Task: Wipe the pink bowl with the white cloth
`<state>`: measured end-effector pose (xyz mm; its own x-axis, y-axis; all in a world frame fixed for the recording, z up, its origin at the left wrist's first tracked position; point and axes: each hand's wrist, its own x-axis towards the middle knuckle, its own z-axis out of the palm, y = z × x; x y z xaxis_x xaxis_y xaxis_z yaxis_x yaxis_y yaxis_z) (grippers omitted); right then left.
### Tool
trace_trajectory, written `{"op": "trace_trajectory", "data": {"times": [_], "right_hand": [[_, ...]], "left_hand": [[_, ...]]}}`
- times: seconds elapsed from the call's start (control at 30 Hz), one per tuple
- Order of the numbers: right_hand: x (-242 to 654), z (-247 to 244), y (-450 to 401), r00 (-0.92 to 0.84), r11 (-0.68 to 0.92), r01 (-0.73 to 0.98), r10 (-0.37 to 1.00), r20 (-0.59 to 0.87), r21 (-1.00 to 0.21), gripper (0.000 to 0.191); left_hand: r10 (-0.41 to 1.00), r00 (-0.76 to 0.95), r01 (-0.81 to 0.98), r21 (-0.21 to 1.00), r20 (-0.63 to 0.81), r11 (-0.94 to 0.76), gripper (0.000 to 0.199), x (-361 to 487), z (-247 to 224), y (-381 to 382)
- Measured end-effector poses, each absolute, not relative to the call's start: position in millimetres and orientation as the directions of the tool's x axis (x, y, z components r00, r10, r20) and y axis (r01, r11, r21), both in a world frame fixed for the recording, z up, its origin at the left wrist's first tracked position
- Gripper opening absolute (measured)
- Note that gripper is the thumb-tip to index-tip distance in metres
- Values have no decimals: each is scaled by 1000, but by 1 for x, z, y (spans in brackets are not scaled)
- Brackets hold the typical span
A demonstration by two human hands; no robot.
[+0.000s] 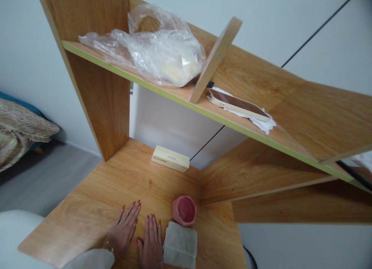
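Both hands lie flat, palms down, on the wooden desk [139, 184]. My left hand [123, 227] has its fingers stretched out and holds nothing; a bracelet is at its wrist. To its right, my right hand [151, 242] also rests with extended fingers and nothing in it. A folded grey cloth [180, 244] lies right beside my right hand. Just behind the cloth stands a pink faceted cup [184, 211]. Toward the back of the desk sits a long cream box [170, 158].
Above the desk runs a shelf [255, 135] with a clear plastic bag [165, 52], an upright wooden divider [216, 60], and a phone [240, 104] on white tissue. A patterned blanket [23, 125] is at the far left. A white rounded surface [20, 234] borders the desk's left edge.
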<state>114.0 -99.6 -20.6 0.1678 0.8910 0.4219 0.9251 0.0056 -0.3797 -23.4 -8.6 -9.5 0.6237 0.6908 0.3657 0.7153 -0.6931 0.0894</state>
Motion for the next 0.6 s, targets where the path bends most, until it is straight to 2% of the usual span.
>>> {"op": "trace_trajectory", "data": {"times": [0.23, 0.53, 0.6], "right_hand": [[113, -17, -97, 199, 12, 914, 858, 474, -405, 55], [115, -14, -96, 201, 8, 921, 848, 491, -391, 54], [118, -11, -96, 140, 39, 934, 873, 466, -354, 57]], "left_hand": [[689, 588, 731, 86, 423, -677, 62, -20, -17, -10], [703, 619, 722, 97, 351, -685, 60, -22, -21, -11], [706, 614, 726, 99, 353, -681, 60, -22, -19, -11]]}}
